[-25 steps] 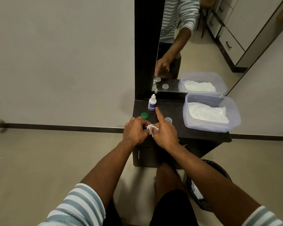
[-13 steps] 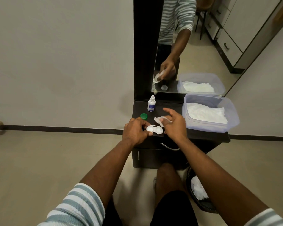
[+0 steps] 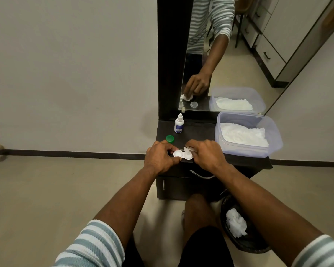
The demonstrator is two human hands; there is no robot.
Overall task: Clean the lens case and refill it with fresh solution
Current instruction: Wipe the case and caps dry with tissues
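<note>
A white two-well lens case [image 3: 182, 154] lies at the front of the dark cabinet top [image 3: 199, 132]. My left hand [image 3: 161, 157] pinches its left end. My right hand [image 3: 206, 154] grips a small crumpled white tissue [image 3: 188, 149] and holds it against the case's right well. A small white solution bottle [image 3: 179, 124] with a blue label stands upright near the mirror. A green cap [image 3: 170, 138] sits just beyond my left hand. A clear cap shows only as a reflection [image 3: 193, 104] in the mirror; my right hand hides the real one.
A clear plastic tub [image 3: 266, 149] of white tissues fills the right side of the cabinet top. A tall mirror [image 3: 220, 54] in a dark frame rises behind. A black bin [image 3: 241, 245] with used tissue stands on the floor at lower right, beside my knee.
My right hand has come back down with the tissue from above the cabinet top onto the case's right well. My left hand stays on the case.
</note>
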